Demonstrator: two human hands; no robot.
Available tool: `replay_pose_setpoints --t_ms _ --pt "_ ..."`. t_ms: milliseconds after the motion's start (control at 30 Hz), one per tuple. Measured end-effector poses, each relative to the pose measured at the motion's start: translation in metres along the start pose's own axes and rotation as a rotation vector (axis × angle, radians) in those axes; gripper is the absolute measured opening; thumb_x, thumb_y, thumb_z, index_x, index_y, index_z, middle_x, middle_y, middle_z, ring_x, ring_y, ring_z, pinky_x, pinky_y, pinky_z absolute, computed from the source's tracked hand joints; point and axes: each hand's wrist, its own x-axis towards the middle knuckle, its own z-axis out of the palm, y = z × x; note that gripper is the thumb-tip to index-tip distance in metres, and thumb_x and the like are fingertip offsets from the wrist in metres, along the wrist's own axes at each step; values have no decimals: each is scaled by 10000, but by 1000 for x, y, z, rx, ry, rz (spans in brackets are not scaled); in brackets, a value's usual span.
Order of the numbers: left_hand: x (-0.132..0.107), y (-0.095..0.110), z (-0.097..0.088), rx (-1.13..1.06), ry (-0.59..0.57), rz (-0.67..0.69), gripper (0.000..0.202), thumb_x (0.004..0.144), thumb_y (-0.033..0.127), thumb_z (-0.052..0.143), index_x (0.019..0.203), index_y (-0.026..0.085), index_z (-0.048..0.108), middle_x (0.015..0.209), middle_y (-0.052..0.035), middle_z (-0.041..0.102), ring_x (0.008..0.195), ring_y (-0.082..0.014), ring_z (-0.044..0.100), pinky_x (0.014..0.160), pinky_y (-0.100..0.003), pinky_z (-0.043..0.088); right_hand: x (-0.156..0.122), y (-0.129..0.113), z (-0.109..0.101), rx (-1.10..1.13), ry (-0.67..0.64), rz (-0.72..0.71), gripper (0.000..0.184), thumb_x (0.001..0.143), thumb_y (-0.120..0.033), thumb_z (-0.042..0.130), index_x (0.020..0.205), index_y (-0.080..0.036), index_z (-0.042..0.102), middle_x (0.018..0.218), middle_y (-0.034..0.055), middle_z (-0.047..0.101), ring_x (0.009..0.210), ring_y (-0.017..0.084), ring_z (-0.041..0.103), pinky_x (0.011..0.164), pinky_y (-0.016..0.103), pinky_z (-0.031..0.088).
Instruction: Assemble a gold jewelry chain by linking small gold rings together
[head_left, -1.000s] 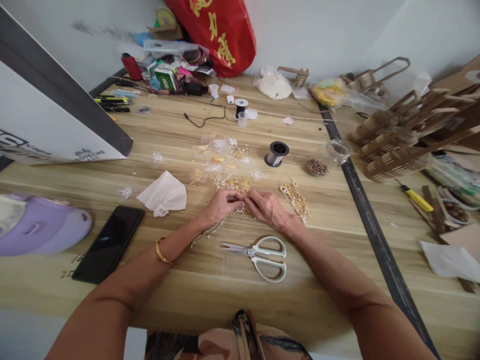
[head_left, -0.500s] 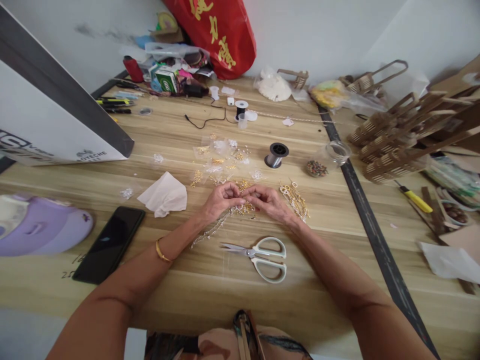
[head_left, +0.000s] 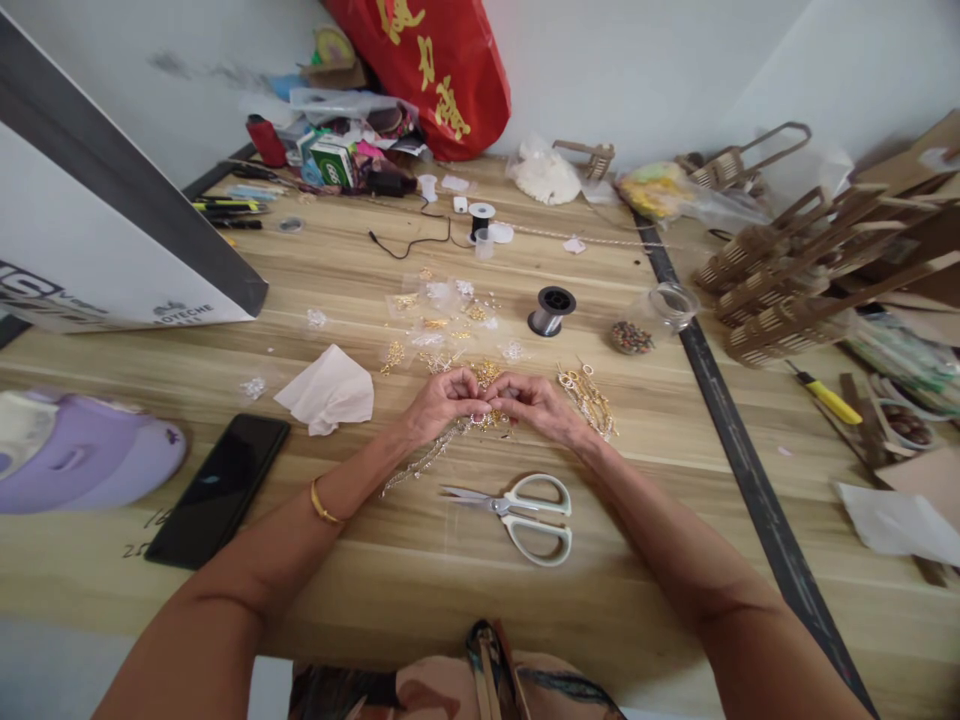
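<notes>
My left hand and my right hand meet fingertip to fingertip over the wooden table, both pinched on a small gold jewellery piece between them. From that spot a thin pale chain trails down and left, under my left wrist. A heap of small gold findings lies just beyond my fingers. Another bunch of gold rings and chains rests right of my right hand. White-handled scissors lie below both hands.
A black phone and a crumpled tissue lie to the left, a purple case at the far left. A wire spool, a bead dish and a clear jar sit beyond. Wooden lattice pieces crowd the right.
Both hands lifted slightly and shifted a little away from me, the fingertips turning up around the gold piece. Nothing else moved.
</notes>
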Motion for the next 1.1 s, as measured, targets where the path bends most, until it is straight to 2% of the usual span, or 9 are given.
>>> replay_pose_setpoints --t_ms 267,433,600,833,1100 --pt "0 1 0 36 13 4 293 575 190 808 692 126 547 620 34 609 540 -72 556 564 -213 435 -1 0 2 -87 55 0 267 854 -400 546 858 -138 594 633 -20 504 527 77 390 482 204 310" --pt "0 1 -1 41 3 -15 270 576 186 806 758 122 618 709 6 649 631 -90 587 636 -233 455 -2 -2 5 -100 109 -17 277 868 -421 520 847 -149 562 643 -21 482 535 82 395 492 211 318" --pt "0 1 -1 52 3 -28 243 585 214 799 763 121 663 702 1 656 620 -86 568 643 -236 435 -2 -1 7 -98 139 -32 283 881 -436 501 858 -157 542 591 -41 430 523 85 382 488 211 312" --pt "-2 1 -1 181 -1 -2 191 633 257 767 742 128 679 708 -10 655 656 -104 564 661 -246 413 -3 2 11 -132 179 -52 274 891 -428 487 867 -160 542 616 -36 443 542 90 401 510 220 329" --pt "-3 0 -2 197 -35 15 185 686 291 731 754 135 658 674 5 614 615 -97 533 621 -237 411 -3 5 10 -130 209 -56 279 890 -441 478 873 -169 539 651 -23 460 565 101 415 532 232 360"
